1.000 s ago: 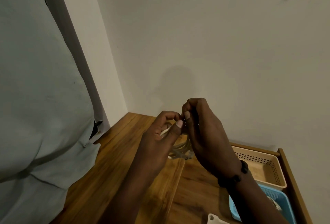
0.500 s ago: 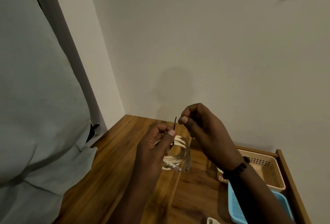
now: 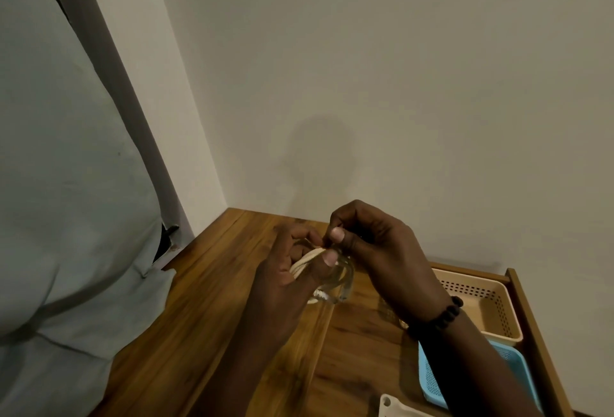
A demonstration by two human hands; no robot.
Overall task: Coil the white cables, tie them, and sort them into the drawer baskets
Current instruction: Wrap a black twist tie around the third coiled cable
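A coiled white cable (image 3: pixel 307 263) hangs in the air above the wooden desk (image 3: pixel 212 310), its loops drooping below my fingers. My left hand (image 3: pixel 285 280) grips the coil, thumb pressed over the bundle. My right hand (image 3: pixel 372 250) is pinched at the top of the coil, right against the left thumb; the thin dark tie it pinches is almost hidden by the fingertips. A beige perforated basket (image 3: pixel 488 303) and a blue mesh basket (image 3: pixel 432 380) sit in the open drawer at the lower right, partly behind my right forearm.
The drawer's wooden side (image 3: pixel 535 333) runs along the right. A white plastic piece (image 3: pixel 395 408) pokes in at the bottom edge. A pale curtain (image 3: pixel 66 184) hangs at the left over the desk's edge. The wall (image 3: pixel 365 84) stands close behind.
My right hand, which had pulled a thin dark tie up and away from the coil, has come back down against my left thumb. The coil stays in my left hand.
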